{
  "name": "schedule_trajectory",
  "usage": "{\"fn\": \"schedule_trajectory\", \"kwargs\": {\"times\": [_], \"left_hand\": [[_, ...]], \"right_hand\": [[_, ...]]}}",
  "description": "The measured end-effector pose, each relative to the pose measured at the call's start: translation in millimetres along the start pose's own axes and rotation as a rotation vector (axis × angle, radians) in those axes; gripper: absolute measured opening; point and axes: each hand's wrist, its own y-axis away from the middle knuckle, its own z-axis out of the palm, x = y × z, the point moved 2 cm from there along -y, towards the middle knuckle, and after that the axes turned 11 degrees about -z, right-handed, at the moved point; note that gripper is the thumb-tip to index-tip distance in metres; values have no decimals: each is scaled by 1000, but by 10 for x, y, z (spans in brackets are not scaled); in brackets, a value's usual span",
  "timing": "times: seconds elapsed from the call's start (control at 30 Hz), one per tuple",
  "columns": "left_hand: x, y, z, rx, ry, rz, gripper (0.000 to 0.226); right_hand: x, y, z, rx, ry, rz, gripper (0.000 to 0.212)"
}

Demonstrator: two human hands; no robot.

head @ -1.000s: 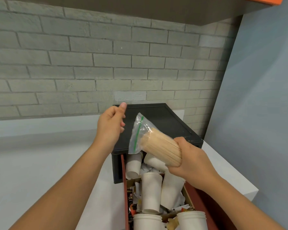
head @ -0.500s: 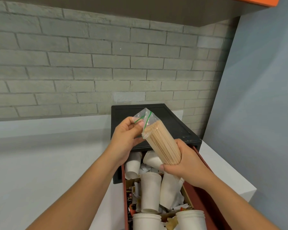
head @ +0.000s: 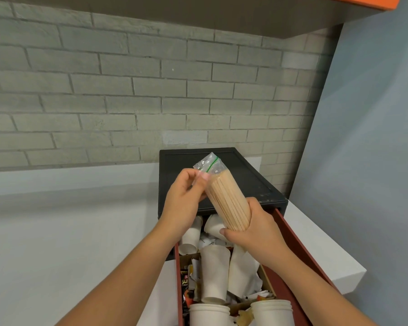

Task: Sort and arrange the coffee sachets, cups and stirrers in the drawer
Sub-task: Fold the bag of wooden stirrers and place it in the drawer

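**My fingers (head: 204,178) are gripping a bag of stirrers over the drawer**

My left hand (head: 184,203) is curling its fingers in and pinching the clear plastic near the top of the bag (head: 210,169), just below the green zip strip (head: 212,164). My right hand (head: 254,229) is wrapping around the bottom end of the bundle, thumb underneath, holding it tilted with the top leaning away to the left. The wooden stirrers (head: 229,203) are sitting packed tight inside.

I am holding the bag in the air above the back of the open red drawer (head: 299,250), in front of the black cabinet (head: 245,175) that houses the drawer. My hands and the bag are blocking part of the drawer's far end. Below them, white paper cups (head: 214,274) are lying in a heap, mixed with crumpled paper (head: 253,278) and a dark coffee sachet (head: 185,282) by the left wall. Two white tubs (head: 210,314) are standing at the near end. The cabinet is sitting on a white counter (head: 57,231) against a grey brick wall (head: 104,102).
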Motion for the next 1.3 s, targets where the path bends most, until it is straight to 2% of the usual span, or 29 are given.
{"fn": "schedule_trajectory", "kwargs": {"times": [0.1, 0.3, 0.43, 0.5, 0.57, 0.8, 0.9, 1.0, 1.1, 1.3], "left_hand": [[30, -47, -88, 16, -11, -36, 15], [123, -139, -202, -108, -110, -59, 20], [245, -132, -244, -15, -310, 16, 22], [289, -131, -264, -49, -442, 4, 32], [291, -124, -264, -96, -523, -11, 28], [252, -137, -227, 68, -489, 134, 23], [287, -117, -206, 43, -487, 264, 22], [337, -131, -202, -40, -609, 380, 24], [344, -167, -202, -126, -716, 404, 19], [278, -196, -159, -47, -747, 456, 28]], "right_hand": [[5, 37, 6, -50, -11, -18, 70], [-11, 113, 23, -116, -14, -7, 73], [-33, 126, -20, -115, 53, -30, 73], [-34, 137, -38, -115, 112, -48, 74], [-40, 150, -37, -119, 155, -53, 74], [-54, 120, -25, -116, 180, -65, 77], [-69, 112, -40, -145, 137, -76, 77], [-72, 118, -37, -175, 109, -78, 78], [-52, 155, -17, -184, 104, -62, 83], [-42, 183, -37, -141, 155, -46, 82]]}}
